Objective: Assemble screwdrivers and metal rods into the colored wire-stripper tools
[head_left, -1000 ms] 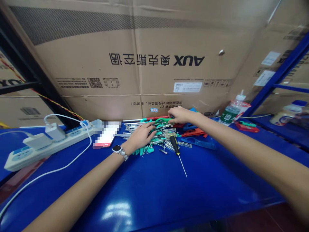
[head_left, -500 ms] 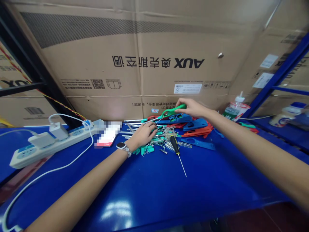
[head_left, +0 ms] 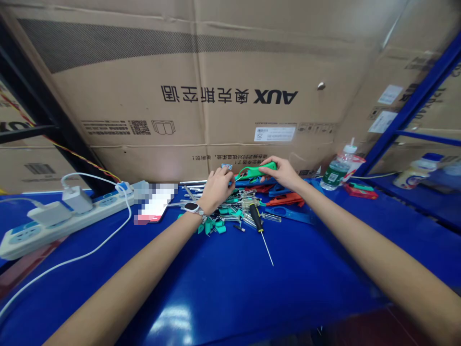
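Note:
My right hand (head_left: 283, 174) is closed around the green handle of a long-necked gas lighter (head_left: 257, 170), held above the back of the blue table. Its front end points left to my left hand (head_left: 218, 188), whose bent fingers close at that end; the fingertips are partly hidden. A watch (head_left: 192, 207) is on the left wrist. Below both hands lies a pile of lighter parts (head_left: 230, 211): metal tubes, clear pieces and teal bits. A black-and-yellow screwdriver (head_left: 256, 217) rests on the pile's front edge, its tip toward me.
Blue and orange lighter casings (head_left: 286, 199) lie right of the pile. A phone (head_left: 158, 202), partly pixelated, and a white power strip (head_left: 46, 228) with cables are on the left. A bottle (head_left: 334, 173) stands at the right, before the large cardboard box (head_left: 230, 57) at the back.
The view has shifted slightly. The right hand and green lighter have come down a little, and the lighter lies more level. The left hand has moved up toward the lighter's front end.

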Motion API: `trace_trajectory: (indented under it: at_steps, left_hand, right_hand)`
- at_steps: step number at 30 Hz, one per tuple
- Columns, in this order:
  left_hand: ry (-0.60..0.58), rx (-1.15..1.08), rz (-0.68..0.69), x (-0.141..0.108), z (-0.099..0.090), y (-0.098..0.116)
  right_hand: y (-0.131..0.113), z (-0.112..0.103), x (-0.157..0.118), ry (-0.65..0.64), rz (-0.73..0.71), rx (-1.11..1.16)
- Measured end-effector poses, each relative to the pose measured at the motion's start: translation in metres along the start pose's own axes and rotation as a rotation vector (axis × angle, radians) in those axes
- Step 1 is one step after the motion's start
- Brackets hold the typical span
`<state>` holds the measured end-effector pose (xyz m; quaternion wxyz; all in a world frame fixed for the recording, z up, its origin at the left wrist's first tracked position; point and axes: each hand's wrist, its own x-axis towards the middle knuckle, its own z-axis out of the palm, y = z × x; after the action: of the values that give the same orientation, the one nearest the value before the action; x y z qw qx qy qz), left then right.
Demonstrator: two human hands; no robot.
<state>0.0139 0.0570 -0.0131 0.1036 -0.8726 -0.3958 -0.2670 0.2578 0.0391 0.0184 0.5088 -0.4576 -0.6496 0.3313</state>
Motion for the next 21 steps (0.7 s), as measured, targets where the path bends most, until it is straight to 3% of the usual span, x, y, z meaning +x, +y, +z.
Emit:
trace_trajectory:
  at_steps: [3, 9, 16, 21]
  left_hand:
    - [0.048, -0.234, 0.035, -0.001, 0.001, -0.008]
    - [0.071, -0.628, -0.039, -0.003, 0.010, -0.012]
    - [0.071, -0.671, 0.029, -0.006, 0.010, -0.009]
    - [0.077, -0.656, -0.005, -0.008, 0.006, -0.009]
  right_hand:
    - [0.007, 0.001, -0.006, 0.021, -0.004, 0.000]
    - [0.017, 0.015, -0.017, 0.028, -0.030, -0.034]
    - [0.031, 0.028, -0.017, 0.196, 0.079, 0.146]
    - [0.037, 0.026, -0.019, 0.223, 0.117, 0.208]
